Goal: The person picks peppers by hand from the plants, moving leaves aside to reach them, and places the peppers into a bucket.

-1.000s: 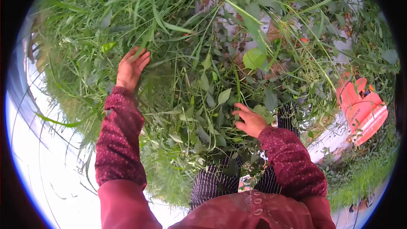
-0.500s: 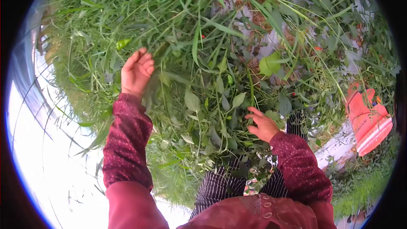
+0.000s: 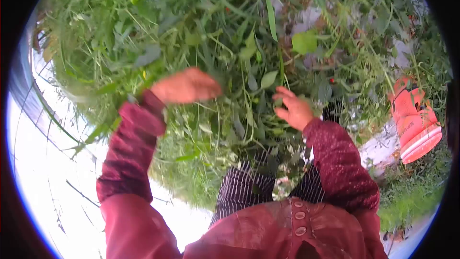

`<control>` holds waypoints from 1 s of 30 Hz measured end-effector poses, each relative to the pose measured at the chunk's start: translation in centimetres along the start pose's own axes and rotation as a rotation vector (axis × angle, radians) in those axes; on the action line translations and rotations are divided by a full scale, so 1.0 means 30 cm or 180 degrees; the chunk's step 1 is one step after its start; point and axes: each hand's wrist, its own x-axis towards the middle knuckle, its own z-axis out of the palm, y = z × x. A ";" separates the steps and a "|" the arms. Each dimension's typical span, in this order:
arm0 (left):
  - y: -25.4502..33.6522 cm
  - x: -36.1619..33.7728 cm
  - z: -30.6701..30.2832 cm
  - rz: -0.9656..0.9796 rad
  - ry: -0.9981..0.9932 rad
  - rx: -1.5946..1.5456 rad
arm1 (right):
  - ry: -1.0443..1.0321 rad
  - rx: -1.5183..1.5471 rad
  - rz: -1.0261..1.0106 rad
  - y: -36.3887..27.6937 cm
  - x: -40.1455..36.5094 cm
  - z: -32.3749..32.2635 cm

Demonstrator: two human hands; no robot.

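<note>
My left hand (image 3: pixel 187 86) is blurred by motion over the green plants (image 3: pixel 225 67), left of centre; its fingers point right, and whether they hold anything does not show. On the right, my right hand (image 3: pixel 293 109) is at the leaves with its thumb and fingers apart and nothing between them. Near its fingertips is a pale green leaf (image 3: pixel 269 79), and a broad bright leaf (image 3: pixel 304 42) hangs higher up. A small red spot (image 3: pixel 331 80) shows among the foliage to the right of that hand.
A red-orange bucket-like container (image 3: pixel 415 127) lies tilted among plants at the right. White sheeting (image 3: pixel 383 149) shows on the ground beside it. Striped trousers (image 3: pixel 244 187) are below the foliage. Thin dark wires or stems cross the bright area at the left.
My left hand has moved right and turned from palm-visible with curled fingers to pointing right. My right hand has barely moved. The view has shifted slightly.
</note>
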 end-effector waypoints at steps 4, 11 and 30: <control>-0.033 0.006 0.057 -0.0088 0.0477 -0.1351 | -0.0055 0.0007 0.0012 -0.005 0.004 0.000; 0.030 0.016 0.222 -0.0328 -0.0199 0.2106 | 0.0055 -0.0264 -0.0048 -0.035 0.015 -0.007; -0.295 0.006 0.436 -0.0989 0.1169 0.1124 | 0.0070 -0.0097 0.0070 -0.055 0.019 -0.018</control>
